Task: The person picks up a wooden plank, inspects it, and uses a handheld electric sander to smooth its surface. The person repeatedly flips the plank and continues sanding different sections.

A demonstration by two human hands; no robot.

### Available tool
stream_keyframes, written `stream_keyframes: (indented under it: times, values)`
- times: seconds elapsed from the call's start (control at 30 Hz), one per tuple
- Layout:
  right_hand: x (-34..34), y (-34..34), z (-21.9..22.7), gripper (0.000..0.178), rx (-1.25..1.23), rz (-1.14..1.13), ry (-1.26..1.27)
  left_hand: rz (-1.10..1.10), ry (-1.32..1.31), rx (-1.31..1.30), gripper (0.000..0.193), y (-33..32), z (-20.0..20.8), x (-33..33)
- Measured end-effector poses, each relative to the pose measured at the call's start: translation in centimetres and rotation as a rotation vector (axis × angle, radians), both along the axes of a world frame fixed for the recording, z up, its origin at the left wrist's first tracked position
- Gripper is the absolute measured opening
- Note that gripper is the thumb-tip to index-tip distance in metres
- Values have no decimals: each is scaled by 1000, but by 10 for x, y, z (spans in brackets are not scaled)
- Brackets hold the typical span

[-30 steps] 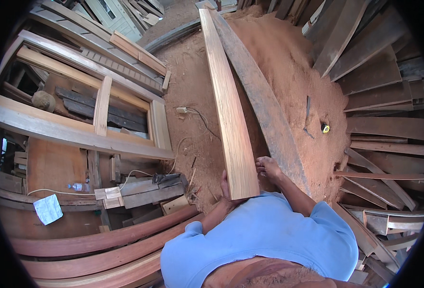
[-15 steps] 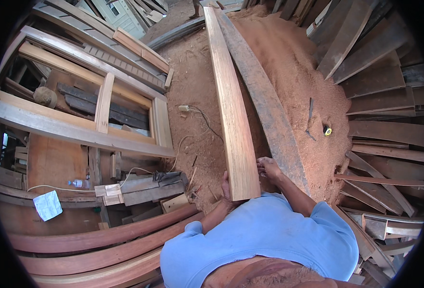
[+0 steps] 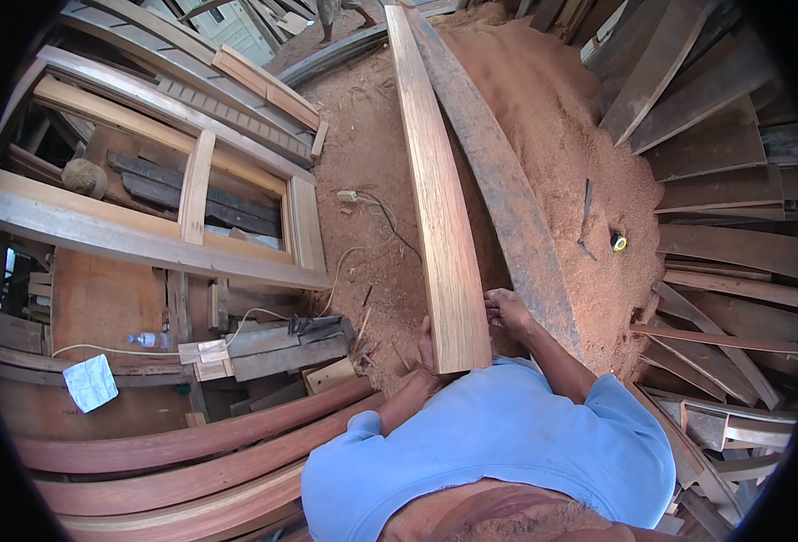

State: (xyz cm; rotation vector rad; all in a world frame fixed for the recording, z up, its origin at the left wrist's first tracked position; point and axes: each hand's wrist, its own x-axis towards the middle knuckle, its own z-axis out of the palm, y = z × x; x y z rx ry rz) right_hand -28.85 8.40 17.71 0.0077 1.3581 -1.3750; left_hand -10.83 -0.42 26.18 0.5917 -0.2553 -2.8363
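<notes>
A long, pale wooden plank (image 3: 448, 226) stretches away from my body, its near end against my blue shirt. My left hand (image 3: 427, 345) holds its left edge close to that end, with the fingers partly hidden under the wood. On the opposite edge, my right hand (image 3: 509, 312) is closed, fingertips bent together against the side of the plank. Whatever those fingers may pinch is too small to make out. A wider, weathered board (image 3: 507, 190) lies beneath and to the right, angled away from the plank.
Sawdust (image 3: 552, 135) is heaped on the right, with a tape measure (image 3: 617, 242) and a thin dark tool (image 3: 587, 217) on it. Boards (image 3: 728, 239) fan along the right side. A wooden frame (image 3: 146, 257) stands left, near a cable (image 3: 385, 212). Another person's legs (image 3: 328, 20) show at the far end.
Both hands stay at nearly the same places on the plank. At the far end, more of the other person's legs has come into view. The whole view has shifted very slightly.
</notes>
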Motion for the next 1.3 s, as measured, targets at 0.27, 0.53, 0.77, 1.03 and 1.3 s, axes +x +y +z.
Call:
stream_keyframes:
  times: [0.27, 0.53, 0.77, 1.03, 1.3]
  values:
    - [3, -1, 4, 22, -7, 6, 19, -36, 98, -7, 91, -4, -12, 4]
    - [0, 5, -8, 20, -38, -10, 17, -62, 150, 26, 92, -6, -12, 3]
    - [7, 1, -4, 21, -24, 5, 52, -35, 112, 29, 91, -8, -4, 6]
    - [9, 4, 3, 23, 6, 10, 60, -33, 114, 10, 94, -5, 11, 0]
    - [8, 1, 6, 22, -11, 8, 22, 19, -39, -17, 93, -3, 18, -1]
